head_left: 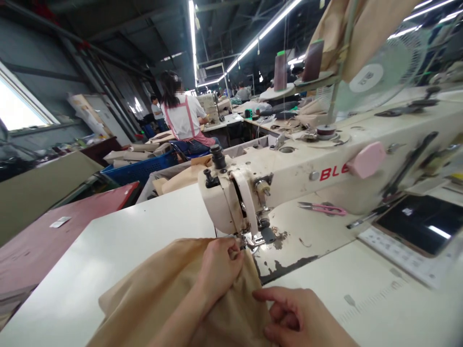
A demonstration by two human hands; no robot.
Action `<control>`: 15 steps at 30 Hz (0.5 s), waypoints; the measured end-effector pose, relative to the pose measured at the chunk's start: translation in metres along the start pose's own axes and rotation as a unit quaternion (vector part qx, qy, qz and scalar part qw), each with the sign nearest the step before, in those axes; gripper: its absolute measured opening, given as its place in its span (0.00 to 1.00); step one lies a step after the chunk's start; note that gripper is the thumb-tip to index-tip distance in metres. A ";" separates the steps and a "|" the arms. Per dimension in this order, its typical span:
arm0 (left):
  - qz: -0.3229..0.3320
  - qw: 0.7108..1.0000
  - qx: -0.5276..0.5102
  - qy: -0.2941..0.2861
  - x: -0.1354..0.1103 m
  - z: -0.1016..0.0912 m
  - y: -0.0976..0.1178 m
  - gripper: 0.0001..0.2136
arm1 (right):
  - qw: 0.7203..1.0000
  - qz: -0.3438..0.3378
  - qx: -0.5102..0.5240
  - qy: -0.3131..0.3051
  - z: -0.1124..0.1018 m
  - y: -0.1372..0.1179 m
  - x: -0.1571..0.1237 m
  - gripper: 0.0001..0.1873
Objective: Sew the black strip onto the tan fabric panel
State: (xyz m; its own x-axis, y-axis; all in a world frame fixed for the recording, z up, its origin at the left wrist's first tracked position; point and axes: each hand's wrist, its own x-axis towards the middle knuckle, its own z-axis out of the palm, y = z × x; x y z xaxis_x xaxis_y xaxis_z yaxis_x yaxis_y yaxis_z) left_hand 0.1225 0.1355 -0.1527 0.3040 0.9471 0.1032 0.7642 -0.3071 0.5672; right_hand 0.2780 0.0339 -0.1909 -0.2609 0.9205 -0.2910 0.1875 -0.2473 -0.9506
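A tan fabric piece (159, 294) lies bunched on the white sewing table (119, 241) in front of me. My left hand (220, 265) pinches its far edge right at the presser foot (258, 237) of the cream sewing machine (289, 178). My right hand (296, 315) rests on the cloth's near right side, index finger stretched left and the other fingers curled on the fabric.
Pink thread snips (323, 208) lie on the machine bed. A dark control panel (419, 226) sits at right. Thread cones (280, 71) and a fan (376, 72) stand behind the machine. A maroon table (54, 236) is at left. A person in a pink apron (183, 118) sits farther back.
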 end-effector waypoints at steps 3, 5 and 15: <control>-0.024 1.000 0.001 0.014 0.004 0.003 0.001 0.06 | 1.000 -0.012 -0.002 0.007 -0.009 -0.003 0.004 0.23; -0.033 0.999 0.002 0.023 0.004 0.004 0.002 0.06 | 1.000 -0.013 0.011 0.006 -0.013 0.000 0.007 0.24; -0.006 0.997 0.026 0.077 0.018 -0.002 -0.008 0.03 | 0.959 -0.140 -0.241 0.053 -0.022 -0.017 0.009 0.18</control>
State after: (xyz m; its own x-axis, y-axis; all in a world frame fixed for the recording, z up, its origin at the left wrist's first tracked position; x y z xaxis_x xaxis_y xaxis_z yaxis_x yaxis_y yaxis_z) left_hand 0.1209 0.1556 -0.1540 0.2068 0.9527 0.2228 0.7967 -0.2962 0.5268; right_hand 0.2932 0.0532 -0.1748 -0.2714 0.9624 0.0057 0.5466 0.1590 -0.8222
